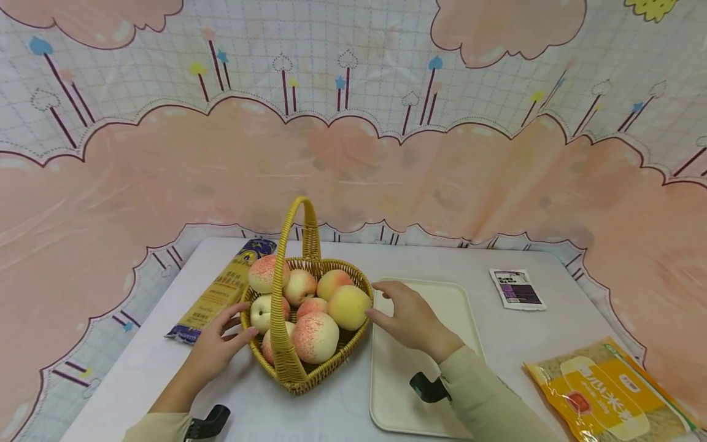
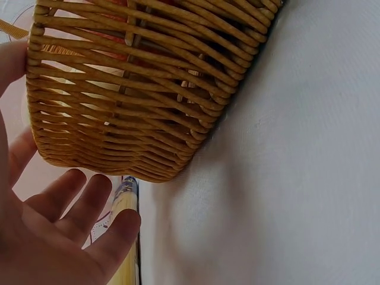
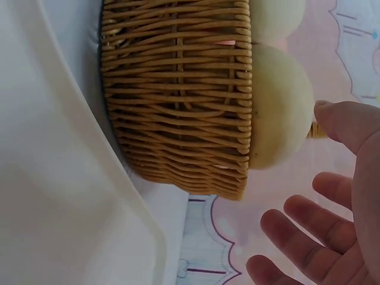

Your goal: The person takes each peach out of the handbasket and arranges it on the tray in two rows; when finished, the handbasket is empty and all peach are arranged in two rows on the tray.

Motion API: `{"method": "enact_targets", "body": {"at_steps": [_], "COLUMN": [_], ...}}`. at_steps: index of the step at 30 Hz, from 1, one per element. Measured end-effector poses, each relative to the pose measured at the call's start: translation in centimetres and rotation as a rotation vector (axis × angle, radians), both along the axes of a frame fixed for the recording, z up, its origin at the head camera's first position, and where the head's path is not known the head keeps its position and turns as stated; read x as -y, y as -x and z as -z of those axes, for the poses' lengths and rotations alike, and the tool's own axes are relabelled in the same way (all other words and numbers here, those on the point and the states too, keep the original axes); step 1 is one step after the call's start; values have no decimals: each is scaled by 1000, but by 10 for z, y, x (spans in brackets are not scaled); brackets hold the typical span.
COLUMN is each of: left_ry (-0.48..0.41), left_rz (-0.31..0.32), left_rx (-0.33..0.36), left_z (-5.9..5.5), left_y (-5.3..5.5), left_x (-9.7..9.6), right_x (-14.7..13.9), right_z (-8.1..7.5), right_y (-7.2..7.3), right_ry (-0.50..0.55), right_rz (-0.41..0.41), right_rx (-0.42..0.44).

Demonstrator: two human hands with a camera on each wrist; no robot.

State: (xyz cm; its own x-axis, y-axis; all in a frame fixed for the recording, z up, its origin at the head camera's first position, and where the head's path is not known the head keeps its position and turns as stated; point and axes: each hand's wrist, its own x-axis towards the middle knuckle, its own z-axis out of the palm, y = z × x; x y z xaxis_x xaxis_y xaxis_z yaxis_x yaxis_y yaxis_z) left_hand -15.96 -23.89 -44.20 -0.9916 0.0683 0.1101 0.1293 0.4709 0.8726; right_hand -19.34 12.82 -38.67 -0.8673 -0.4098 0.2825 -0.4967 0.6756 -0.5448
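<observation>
Framing a wicker basket (image 1: 298, 385) of peaches (image 1: 315, 338) from either side with left hand (image 1: 218, 347) and right hand (image 1: 411, 317), fingers apart.

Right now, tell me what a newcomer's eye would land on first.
First, the yellow wicker basket heaped with peaches, between the left hand and the right hand. Next, the bright orange-yellow bag at the near right of the table. Behind everything hangs a pink, cloud-patterned backdrop.
</observation>
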Motion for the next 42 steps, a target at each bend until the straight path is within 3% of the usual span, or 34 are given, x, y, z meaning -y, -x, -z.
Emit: {"method": "enact_targets", "body": {"at_steps": [15,27,42], "left_ry": [-61,-126,-97], "left_rz": [13,7,-14], "left_rx": [14,27,0], "left_z": [11,15,17], "left_y": [1,1,0], "left_x": [-2,-2,-5], "right_x": [15,24,32], "right_z": [1,-2,-3], "right_y": [8,13,21], "right_ry": [-21,-20,-78], "right_rz": [-98,-122,-133], "right_rx": [5,39,143]}}
